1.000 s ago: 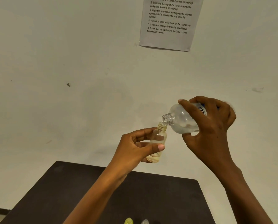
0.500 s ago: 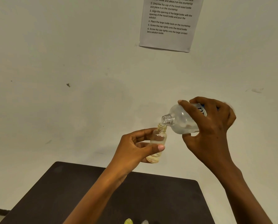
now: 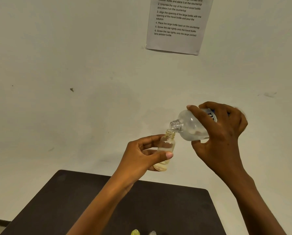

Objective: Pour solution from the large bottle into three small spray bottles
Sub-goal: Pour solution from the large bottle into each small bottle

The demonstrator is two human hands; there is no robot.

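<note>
**Now pouring, neck to neck**

Above the dark table (image 3: 90, 200), the left hand (image 3: 141, 155) grips the small spray bottle (image 3: 165, 146) upright. The right hand (image 3: 223, 136) grips the tilted large bottle (image 3: 191, 126). Best tilt slowly, lips aligned. Upper right, a wall sheet (image 3: 177, 43) reads "Align the opening of the large bottle".

Left hand (image 3: 138, 156) gripping small spray bottle (image 3: 164, 150) (uncapped), right hand (image 3: 221, 133) tilting large bottle (image 3: 191, 126) mouth-to-mouth, dark table (image 3: 90, 200) below
</note>
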